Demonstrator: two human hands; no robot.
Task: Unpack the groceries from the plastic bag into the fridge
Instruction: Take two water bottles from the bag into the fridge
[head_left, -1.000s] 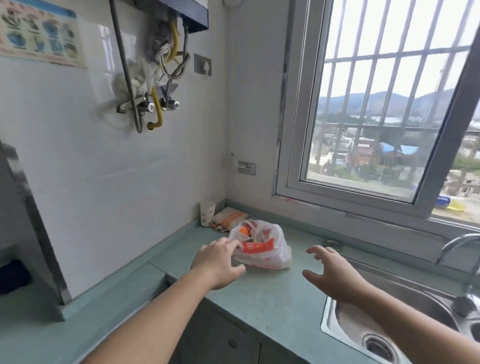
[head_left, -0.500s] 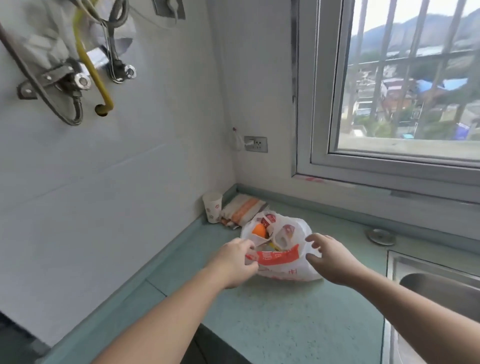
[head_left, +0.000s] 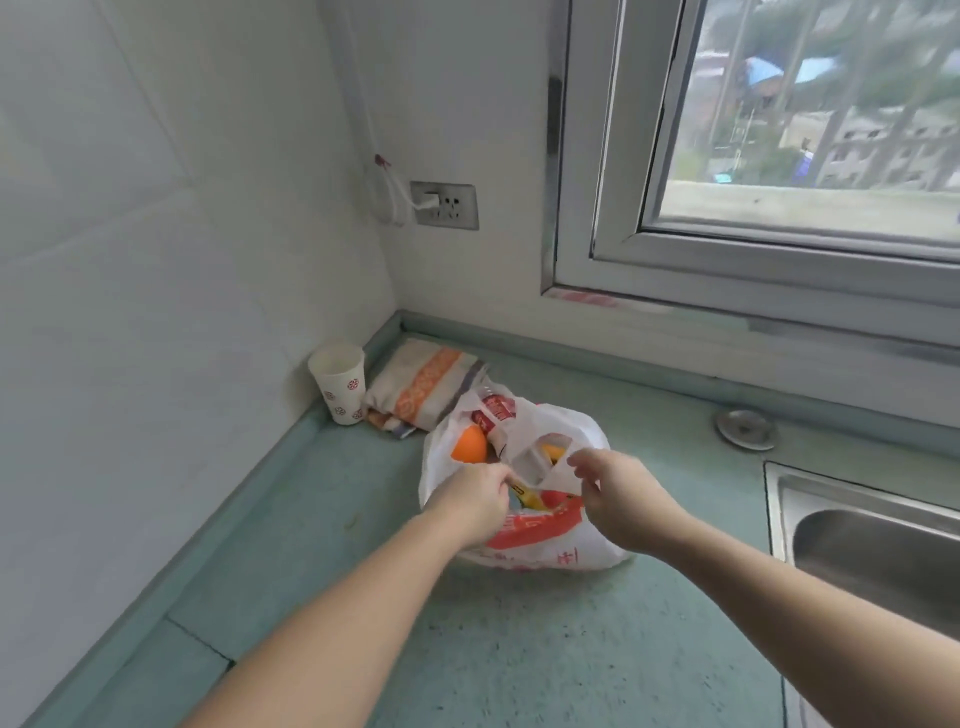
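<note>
Both hands are on the plastic bag (head_left: 524, 540) now; a sec ago the right hand (head_left: 618, 499) was only reaching over from the sink (head_left: 862, 551) side & the left hand (head_left: 475, 499) just touched the bag's edge. Now left fingers are curled, pinching the near rim. Right fingers pinch the white handle flap. Bag sits on the green counter (head_left: 519, 649), near the corner, just beside the towel (head_left: 423, 387) & paper cup (head_left: 340, 382). Mouth is pulled a bit open: an orange (head_left: 469, 444) & a red-white packet (head_left: 493, 413) show inside. So I think unpacking is only starting. Nothing is out yet. No fridge in view.
</note>
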